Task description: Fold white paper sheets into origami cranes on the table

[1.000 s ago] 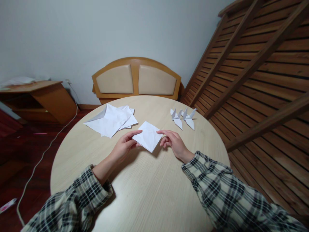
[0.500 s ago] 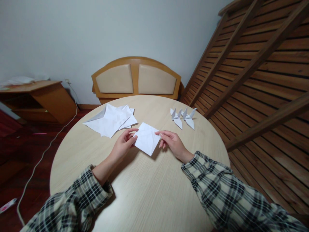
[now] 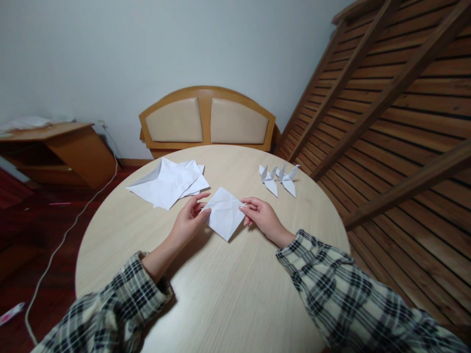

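Observation:
A white folded paper square (image 3: 224,214) with crease lines is held just above the table, one corner pointing toward me. My left hand (image 3: 192,215) pinches its left corner between thumb and fingers. At the opposite corner, my right hand (image 3: 259,215) grips the paper with the thumb on top; the fingers beneath are partly hidden. Beyond my left hand lies a stack of loose white paper sheets (image 3: 169,181). Two white paper cranes, a left one (image 3: 269,180) and a right one (image 3: 288,180), stand side by side past my right hand.
The round pale wooden table (image 3: 221,304) holds everything. Behind it stands a padded headboard (image 3: 207,120) against the wall. A slatted wooden frame (image 3: 397,122) leans at the right. On the left are a low desk (image 3: 79,157) and a white cable (image 3: 59,245) along the floor.
The paper square has turned slightly, so its near corner points more directly toward me. My right thumb has shifted onto its top face. The sheets and cranes stay put.

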`<state>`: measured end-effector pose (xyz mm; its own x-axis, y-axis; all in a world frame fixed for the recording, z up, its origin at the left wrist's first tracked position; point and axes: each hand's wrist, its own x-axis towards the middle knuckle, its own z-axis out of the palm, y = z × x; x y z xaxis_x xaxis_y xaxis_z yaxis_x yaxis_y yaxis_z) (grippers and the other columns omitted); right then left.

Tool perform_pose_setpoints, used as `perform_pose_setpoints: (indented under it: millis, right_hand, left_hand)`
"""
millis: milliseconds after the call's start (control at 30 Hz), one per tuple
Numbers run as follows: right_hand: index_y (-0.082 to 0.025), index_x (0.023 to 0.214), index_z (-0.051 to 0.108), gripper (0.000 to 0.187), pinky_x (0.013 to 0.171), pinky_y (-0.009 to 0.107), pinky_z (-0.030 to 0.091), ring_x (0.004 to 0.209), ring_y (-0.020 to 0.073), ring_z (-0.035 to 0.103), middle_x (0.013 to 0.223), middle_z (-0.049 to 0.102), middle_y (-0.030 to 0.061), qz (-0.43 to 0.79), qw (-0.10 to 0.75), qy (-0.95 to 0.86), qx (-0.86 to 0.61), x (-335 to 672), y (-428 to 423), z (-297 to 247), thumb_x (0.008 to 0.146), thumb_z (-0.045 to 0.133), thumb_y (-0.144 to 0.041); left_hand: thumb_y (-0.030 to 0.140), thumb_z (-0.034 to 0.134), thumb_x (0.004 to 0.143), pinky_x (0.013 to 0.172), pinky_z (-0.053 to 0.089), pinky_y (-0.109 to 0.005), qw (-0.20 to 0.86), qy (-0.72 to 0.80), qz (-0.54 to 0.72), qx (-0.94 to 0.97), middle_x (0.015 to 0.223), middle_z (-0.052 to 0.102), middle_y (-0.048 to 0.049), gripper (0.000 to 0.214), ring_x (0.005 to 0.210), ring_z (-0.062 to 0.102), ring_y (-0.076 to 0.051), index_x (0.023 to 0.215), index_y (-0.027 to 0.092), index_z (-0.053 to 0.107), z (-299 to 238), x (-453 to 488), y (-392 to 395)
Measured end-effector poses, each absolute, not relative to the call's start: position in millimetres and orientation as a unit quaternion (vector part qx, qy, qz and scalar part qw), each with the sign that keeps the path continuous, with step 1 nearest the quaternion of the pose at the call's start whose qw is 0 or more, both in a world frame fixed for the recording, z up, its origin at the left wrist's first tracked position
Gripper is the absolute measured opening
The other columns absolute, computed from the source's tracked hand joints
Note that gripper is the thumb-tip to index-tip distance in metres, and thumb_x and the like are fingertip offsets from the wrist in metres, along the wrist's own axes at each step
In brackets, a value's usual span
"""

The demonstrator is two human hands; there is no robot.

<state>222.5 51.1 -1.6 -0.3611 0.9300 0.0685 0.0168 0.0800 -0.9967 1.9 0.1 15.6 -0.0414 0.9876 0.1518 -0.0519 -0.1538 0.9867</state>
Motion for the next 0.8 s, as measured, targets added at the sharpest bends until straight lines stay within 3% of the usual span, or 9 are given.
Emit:
perform_pose_setpoints:
  millis: [167, 400, 800]
  right_hand:
    - [-0.017, 0.096, 0.063, 0.030, 0.037, 0.018, 0.044, 0.049, 0.0096, 0.058, 0.067, 0.063, -0.0010, 0.560, 0.412, -0.609, -0.381, 222.3, 50.8, -3.4, 0.077, 0.071, -0.039]
    - [-0.017, 0.094, 0.063, 0.031, 0.042, 0.019, 0.046, 0.050, 0.0088, 0.058, 0.071, 0.064, -0.0002, 0.556, 0.404, -0.631, -0.360, 222.2, 48.4, -1.7, 0.078, 0.072, -0.041]
    - [-0.018, 0.087, 0.058, 0.026, 0.039, 0.018, 0.037, 0.044, 0.0089, 0.054, 0.055, 0.058, -0.0041, 0.521, 0.401, -0.654, -0.373, 222.9, 47.1, -0.5, 0.086, 0.063, -0.043]
  left_hand:
    - [0.029, 0.073, 0.076, 0.059, 0.042, -0.026, 0.451, 0.464, 0.562, 0.516, 0.074, 0.067, -0.0022, 0.044, 0.066, 0.059, -0.015, 0.116, 0.016, 0.059, 17.7, 1.7, 0.8]
    - [0.034, 0.074, 0.073, 0.055, 0.039, -0.025, 0.415, 0.508, 0.554, 0.513, 0.075, 0.066, -0.0038, 0.022, 0.064, 0.055, -0.015, 0.084, 0.015, 0.070, 11.8, -0.3, 3.9]
    - [0.035, 0.074, 0.073, 0.054, 0.038, -0.024, 0.423, 0.502, 0.543, 0.523, 0.074, 0.065, -0.0035, 0.025, 0.063, 0.054, -0.015, 0.087, 0.015, 0.069, 12.0, 1.4, 3.4]
